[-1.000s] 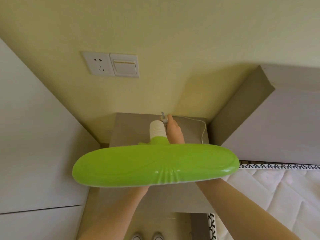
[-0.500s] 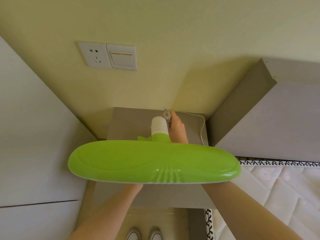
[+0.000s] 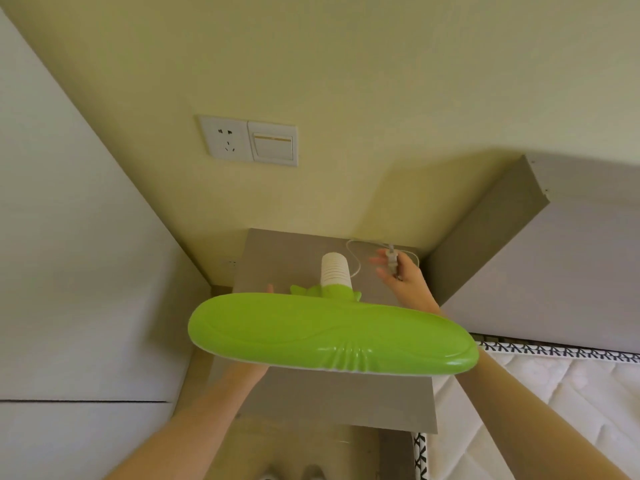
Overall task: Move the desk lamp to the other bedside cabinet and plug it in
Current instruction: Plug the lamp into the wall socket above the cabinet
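Note:
The desk lamp has a wide green head [image 3: 332, 334] and a white ribbed neck [image 3: 334, 270]; it stands over the grey bedside cabinet [image 3: 277, 258]. Its base is hidden under the head. My left hand [image 3: 268, 289] reaches beneath the head, with only a fingertip showing, so its grip is hidden. My right hand [image 3: 401, 275] is lifted to the right of the neck and pinches the white plug [image 3: 392, 259]. The thin white cord [image 3: 353, 252] loops from it across the cabinet top. A white wall socket [image 3: 227, 140] sits above and to the left.
A light switch [image 3: 273, 144] adjoins the socket. A white wardrobe panel [image 3: 69, 271] closes the left side. The grey headboard [image 3: 540, 271] and white mattress [image 3: 554, 393] lie to the right. Shoe tips [image 3: 294, 474] show on the floor below.
My right hand has moved right, away from the lamp neck, lifting the plug and drawing the cord into a loop. The view has shifted, so the socket sits lower and more central.

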Tool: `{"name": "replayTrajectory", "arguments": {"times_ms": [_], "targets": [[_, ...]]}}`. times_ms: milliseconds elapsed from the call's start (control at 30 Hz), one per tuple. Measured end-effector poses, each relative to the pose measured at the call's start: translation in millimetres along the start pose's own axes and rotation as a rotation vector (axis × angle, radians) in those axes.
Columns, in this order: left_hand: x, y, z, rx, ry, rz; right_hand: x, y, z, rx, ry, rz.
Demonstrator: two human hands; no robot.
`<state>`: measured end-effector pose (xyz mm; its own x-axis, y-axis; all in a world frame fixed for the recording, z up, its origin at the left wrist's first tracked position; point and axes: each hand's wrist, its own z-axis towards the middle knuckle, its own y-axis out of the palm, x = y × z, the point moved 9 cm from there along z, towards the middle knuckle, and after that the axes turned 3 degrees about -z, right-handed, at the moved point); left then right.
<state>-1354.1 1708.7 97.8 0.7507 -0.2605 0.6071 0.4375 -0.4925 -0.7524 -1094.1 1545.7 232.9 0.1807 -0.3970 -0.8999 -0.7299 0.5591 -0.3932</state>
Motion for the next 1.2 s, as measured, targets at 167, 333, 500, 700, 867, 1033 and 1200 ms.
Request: {"name": "replayTrajectory", "arguments": {"times_ms": [167, 333, 500, 700, 867, 1033, 1200], "targets": [[37, -73, 8, 0.008, -0.013, 0.054, -17, -33, -1, -0.058, 0.146, 0.150], [71, -147, 12, 0.127, 0.082, 0.181, -72, -37, 14, -0.116, 0.192, 0.106], [116, -188, 14, 0.172, 0.214, 0.176, -127, -30, 33, -0.054, 0.252, 0.186], [139, -212, 21, 0.203, 0.212, 0.133, -184, -5, 57, -0.038, 0.170, 0.236], [143, -216, 32, 0.191, 0.200, 0.040, -195, 39, 70, 0.012, 0.232, 0.218], [135, -224, 58, 0.168, 0.194, -0.046, -194, 94, 79, 0.039, 0.240, 0.297], [110, -230, 89, 0.124, 0.160, -0.149, -201, 152, 91, 0.010, 0.290, 0.392]]}}
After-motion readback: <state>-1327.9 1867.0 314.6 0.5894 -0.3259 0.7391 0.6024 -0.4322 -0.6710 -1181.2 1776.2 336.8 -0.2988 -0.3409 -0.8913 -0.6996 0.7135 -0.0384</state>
